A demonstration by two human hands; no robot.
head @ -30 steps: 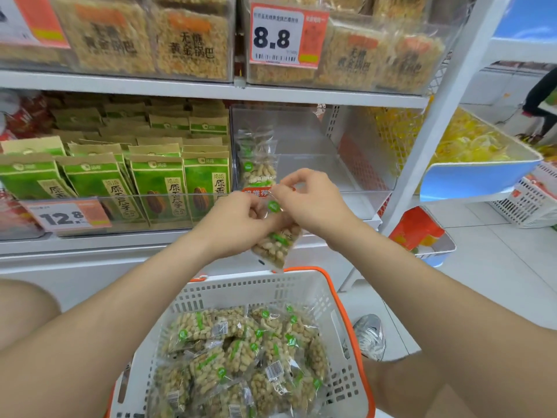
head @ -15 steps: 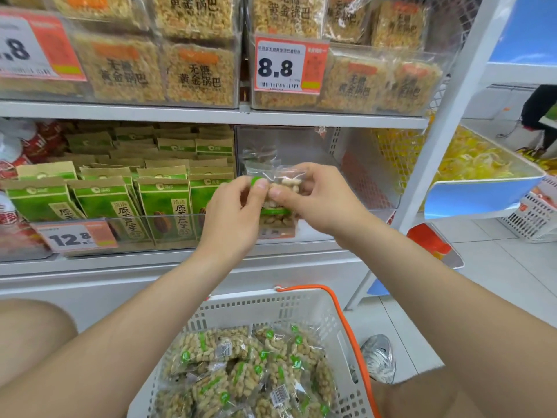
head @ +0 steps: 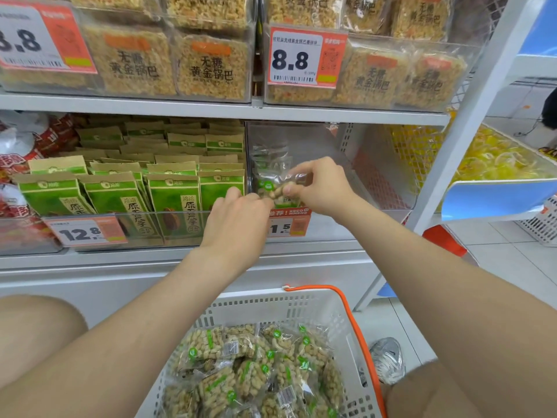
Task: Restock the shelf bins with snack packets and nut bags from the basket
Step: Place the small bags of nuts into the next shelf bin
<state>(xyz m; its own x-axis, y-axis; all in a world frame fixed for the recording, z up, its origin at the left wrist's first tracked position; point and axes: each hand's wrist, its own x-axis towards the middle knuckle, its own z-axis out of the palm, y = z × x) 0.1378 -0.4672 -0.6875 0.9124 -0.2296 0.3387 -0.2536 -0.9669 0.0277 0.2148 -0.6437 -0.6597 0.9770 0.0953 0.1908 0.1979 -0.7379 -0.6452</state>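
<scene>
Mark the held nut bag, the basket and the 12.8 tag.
nut bag (head: pixel 268 186), head view, its green sticker.
basket (head: pixel 271 309), head view, white back wall.
12.8 tag (head: pixel 81 234), head view, the printed digits.

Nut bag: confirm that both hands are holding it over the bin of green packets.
Wrong bin. In the head view the left hand and right hand hold the nut bag at the clear bin just right of the green packets, not over them.
</scene>
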